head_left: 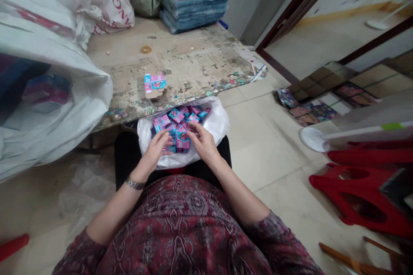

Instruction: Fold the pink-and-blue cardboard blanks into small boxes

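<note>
On my lap sits a white plastic bag (pixel 217 114), its mouth spread wide around a heap of small pink and blue printed boxes (pixel 176 115). Over the left side of the heap is my left hand (pixel 155 150), its fingers stretched and apart. Opposite it, my right hand (pixel 202 141) reaches in from the right with fingers spread and slightly bent. One pink and blue box (pixel 183 142) lies between the two hands, close to the right fingertips; whether they touch it is unclear. A flattened pink and blue carton (pixel 155 84) rests on the worn table (pixel 193 62) near its front edge.
At left, a large white sack (pixel 93 90) bulges past the table edge with more printed boxes inside. A blue wrapped stack (pixel 193 8) stands at the table's back. Red stools (pixel 355 193) and bundled cartons (pixel 322 81) are on the floor at right.
</note>
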### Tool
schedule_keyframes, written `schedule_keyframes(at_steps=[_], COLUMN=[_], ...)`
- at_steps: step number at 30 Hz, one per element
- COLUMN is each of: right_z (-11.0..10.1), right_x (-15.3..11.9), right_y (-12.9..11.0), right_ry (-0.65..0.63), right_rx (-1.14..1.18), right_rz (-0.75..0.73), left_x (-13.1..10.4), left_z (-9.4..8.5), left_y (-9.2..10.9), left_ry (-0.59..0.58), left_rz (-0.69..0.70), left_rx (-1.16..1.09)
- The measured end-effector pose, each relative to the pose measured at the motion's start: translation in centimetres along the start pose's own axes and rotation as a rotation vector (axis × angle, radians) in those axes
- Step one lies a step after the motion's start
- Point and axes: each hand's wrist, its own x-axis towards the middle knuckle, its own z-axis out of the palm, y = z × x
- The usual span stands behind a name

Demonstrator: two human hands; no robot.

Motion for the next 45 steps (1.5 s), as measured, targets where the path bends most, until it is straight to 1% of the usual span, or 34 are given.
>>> schedule_keyframes(at_steps=[2,4,6,9,12,16,19,24,28,33,36,40,45], right_z=[-0.1,0.0,0.4,1.0,1.4,1.5,1.9,3.5,5.2,6.2,6.3,6.1,6.3], right_x=[0.8,1.1,1.2,1.3,2.2,4.8,7.5,11.6,13.6,14.9,15.2,15.2,15.3], right_y=[0.9,1.3,1.2,0.4,-0.8,-2.9,-4.7,-7.7,-8.8,-8.8,-8.6,-8.3,-8.6], right_ry=[0.025,0.016,-0.027,-0.103,-0.133,-0.097,-0.095,-0.160,-0.194,-0.245,-0.259,-0.255,-0.249], right_rx=[-0.142,-0.224,-0.240,-0.221,-0.193,-0.191,-0.264,-0.535,-0.704,-0.795,-0.823,-0.832,-0.834], right_rz=[-0.052,-0.092,-0.125,-0.185,-0.253,-0.368,-0.425,-0.415,-0.409,-0.411,-0.418,-0.466,-0.475], left_x=[0.1,0.1,0.0,0.1,0.4,0.7,0.6,0.3,0.3,0.3,0.4,0.5,0.5], left_z=[-0.1,-0.1,0.0,0.0,0.0,-0.1,-0.2,-0.2,-0.2,-0.2,-0.2,-0.1,0.1], left_y=[0.0,0.0,-0.1,-0.2,-0.4,-0.6,-0.7,-0.7,-0.6,-0.6,-0.6,-0.8,-0.9], left_ry=[0.042,0.052,0.050,0.036,0.017,-0.010,-0.036,-0.060,-0.061,-0.061,-0.066,-0.069,-0.084], left_rz=[0.033,0.057,0.067,0.062,0.041,0.037,0.042,0.009,-0.012,-0.016,-0.018,-0.031,-0.032], left_rx=[0.006,-0.001,-0.007,-0.017,-0.027,-0.025,-0.023,-0.009,0.008,0.014,0.013,0.004,0.002])
